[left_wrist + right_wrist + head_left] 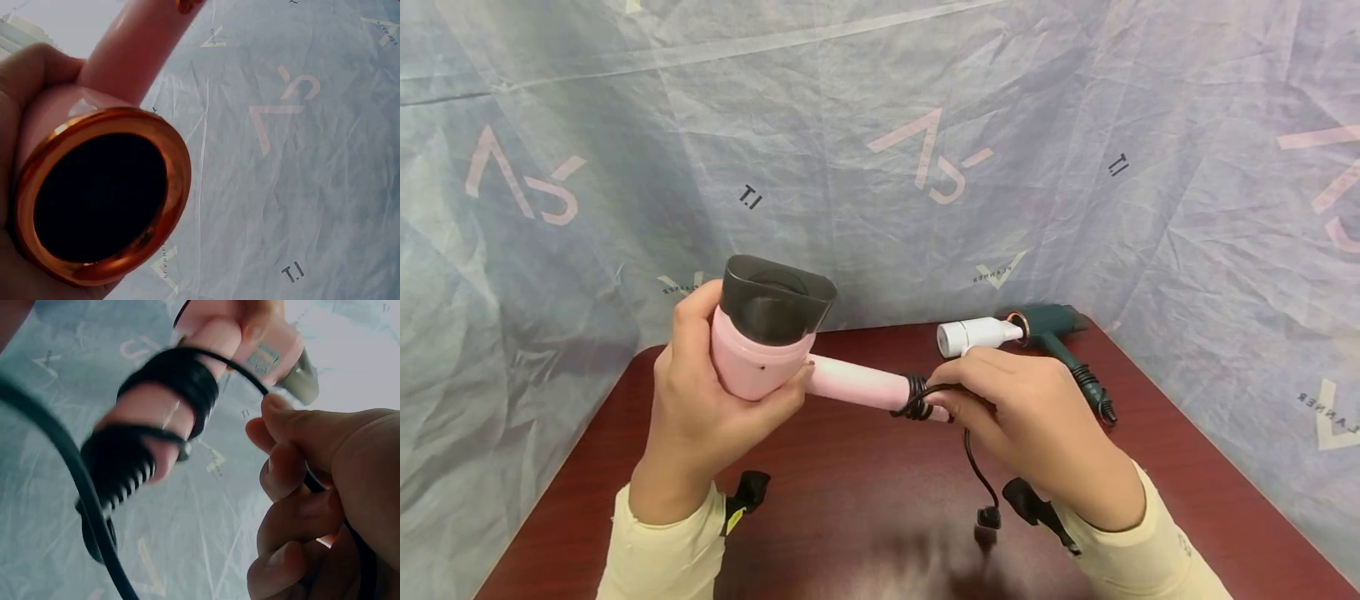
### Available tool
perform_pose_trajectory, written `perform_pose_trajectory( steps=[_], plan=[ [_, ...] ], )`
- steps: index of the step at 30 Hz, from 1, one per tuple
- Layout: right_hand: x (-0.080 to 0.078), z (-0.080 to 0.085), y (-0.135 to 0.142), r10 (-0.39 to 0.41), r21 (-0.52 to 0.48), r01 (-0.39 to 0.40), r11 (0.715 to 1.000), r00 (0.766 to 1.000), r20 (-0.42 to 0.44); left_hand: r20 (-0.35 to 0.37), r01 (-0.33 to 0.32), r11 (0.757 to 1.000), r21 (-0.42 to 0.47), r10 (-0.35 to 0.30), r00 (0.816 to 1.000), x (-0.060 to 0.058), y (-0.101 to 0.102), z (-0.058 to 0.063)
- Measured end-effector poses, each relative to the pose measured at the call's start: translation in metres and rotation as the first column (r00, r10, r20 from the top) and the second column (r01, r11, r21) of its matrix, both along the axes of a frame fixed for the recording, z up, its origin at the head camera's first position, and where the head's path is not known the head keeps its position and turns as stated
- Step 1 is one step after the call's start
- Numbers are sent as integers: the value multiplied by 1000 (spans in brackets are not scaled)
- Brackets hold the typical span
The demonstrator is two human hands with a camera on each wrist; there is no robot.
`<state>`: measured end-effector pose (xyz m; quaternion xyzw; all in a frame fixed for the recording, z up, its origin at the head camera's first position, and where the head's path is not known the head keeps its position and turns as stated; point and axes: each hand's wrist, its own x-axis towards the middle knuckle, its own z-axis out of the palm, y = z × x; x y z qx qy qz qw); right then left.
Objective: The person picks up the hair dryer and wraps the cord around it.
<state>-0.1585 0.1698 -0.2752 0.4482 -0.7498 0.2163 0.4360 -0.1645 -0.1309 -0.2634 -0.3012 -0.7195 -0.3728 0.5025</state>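
A pink hair dryer point(857, 382) with a dark nozzle point(771, 304) is held above the table. My left hand point(700, 400) grips its barrel, fingers round one side and thumb round the other. The left wrist view shows the copper-coloured ring point(178, 187) at the barrel's rear. Several turns of black cord point(169, 381) wrap the lower handle. My right hand point(1022, 417) pinches the cord between thumb and forefinger, just beyond the handle's end. Below that hand the loose end hangs, with a plug point(988, 517) close above the tabletop.
Behind, at the back right, lie a white hair dryer point(977, 335) and a dark green one point(1051, 321), whose cord is wound round its handle. The reddish-brown table point(850, 500) spans the area below my hands. Printed grey cloth point(850, 167) hangs around it.
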Motion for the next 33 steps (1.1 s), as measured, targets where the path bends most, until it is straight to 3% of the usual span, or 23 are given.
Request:
perform_pose_trajectory(
  steps=[6, 11, 18, 22, 28, 33],
  plan=[
    [-2, 4, 5, 48, -15, -48, 999, 999, -4, 17, 157, 988, 2, -157, 988, 2, -2, 4],
    [-4, 3, 8, 84, -1, -84, 996, 996, 27, 27, 243, 970, 16, -243, 970, 1, -2, 5],
    [-8, 2, 9, 171, 1, -172, 985, 982, 80, 42, 375, 924, 79, -379, 924, 5, 2, 8],
    [-9, 2, 9, 218, 3, -220, 976, 969, 119, 43, 454, 883, 125, -461, 886, 8, 5, 11],
    [-12, 1, 12, 256, 3, -263, 965, 944, 207, 30, 504, 850, 155, -514, 857, 9, 7, 11],
    [-16, 0, 12, 283, 7, -291, 957, 934, 218, 28, 529, 828, 183, -543, 839, 9, 8, 10]
  ],
)
